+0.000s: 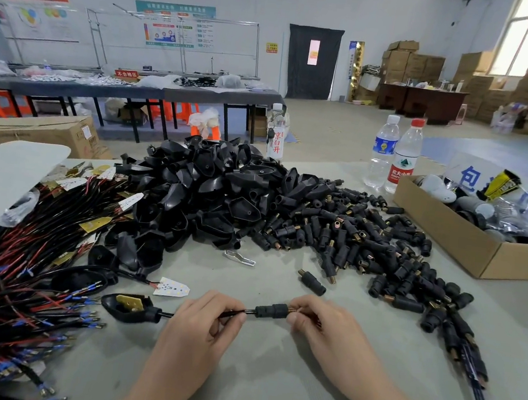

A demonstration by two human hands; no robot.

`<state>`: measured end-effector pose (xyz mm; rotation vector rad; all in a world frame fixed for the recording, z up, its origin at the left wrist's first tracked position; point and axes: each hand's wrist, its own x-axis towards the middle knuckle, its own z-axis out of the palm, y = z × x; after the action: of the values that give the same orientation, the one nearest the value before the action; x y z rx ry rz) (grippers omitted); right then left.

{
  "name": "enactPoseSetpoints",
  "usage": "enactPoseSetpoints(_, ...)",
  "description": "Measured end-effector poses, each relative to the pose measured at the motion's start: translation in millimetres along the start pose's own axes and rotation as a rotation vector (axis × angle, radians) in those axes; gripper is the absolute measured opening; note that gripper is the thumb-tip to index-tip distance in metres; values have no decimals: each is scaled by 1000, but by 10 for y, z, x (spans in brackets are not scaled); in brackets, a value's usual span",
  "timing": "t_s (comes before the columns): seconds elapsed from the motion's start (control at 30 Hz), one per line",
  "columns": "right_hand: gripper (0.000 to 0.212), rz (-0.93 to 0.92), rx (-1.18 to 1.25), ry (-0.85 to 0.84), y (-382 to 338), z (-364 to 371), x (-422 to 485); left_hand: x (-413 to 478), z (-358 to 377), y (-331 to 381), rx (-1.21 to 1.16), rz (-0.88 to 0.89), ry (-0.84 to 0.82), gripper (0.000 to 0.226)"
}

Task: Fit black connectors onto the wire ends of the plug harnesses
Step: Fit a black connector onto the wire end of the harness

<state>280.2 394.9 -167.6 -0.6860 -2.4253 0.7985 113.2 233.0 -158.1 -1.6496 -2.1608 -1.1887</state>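
My left hand [205, 328] pinches the black cable of a plug harness whose black housing [130, 308] lies on the table to its left. A black connector [271, 311] sits on that cable between my hands. My right hand [317, 324] grips the connector's brass threaded end. A heap of loose black connectors [366, 244] spreads across the table's middle and right. Black plug shells [211, 190] are piled behind. A bundle of red and black wire harnesses [17, 270] covers the left side.
A cardboard box [468, 246] with bagged parts stands at the right, two water bottles [392, 155] behind it and a third bottle [277, 132] at the table's far edge. A small metal clip [239, 258] and a white LED board [171, 288] lie near my hands. Finished cables [473, 371] lie at right.
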Motion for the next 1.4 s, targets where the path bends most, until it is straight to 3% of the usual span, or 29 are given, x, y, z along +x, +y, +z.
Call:
enactPoseSetpoints(0.33, 36, 1, 48, -4, -10, -11, 7, 6, -18, 51, 62, 27, -4, 4)
enactPoseSetpoints(0.63, 15, 50, 20, 2, -9, -3, 0, -4, 40, -10, 81, 68, -21, 17)
enactPoseSetpoints(0.87, 30, 21, 54, 0, -47, 14, -8, -9, 48, -22, 88, 58, -27, 21)
enactPoseSetpoints(1.13, 20, 26, 54, 56, -40, -4, -16, -5, 12, -38, 53, 6, 23, 21)
enactPoseSetpoints(1.27, 10, 1, -2, 1, -58, 20, -25, 7, 8, -28, 62, 18, 21, 23)
enactPoseSetpoints(1.4, 17, -16, -53, 2, -85, 21, -31, -13, 34, -50, 62, 23, 19, 16)
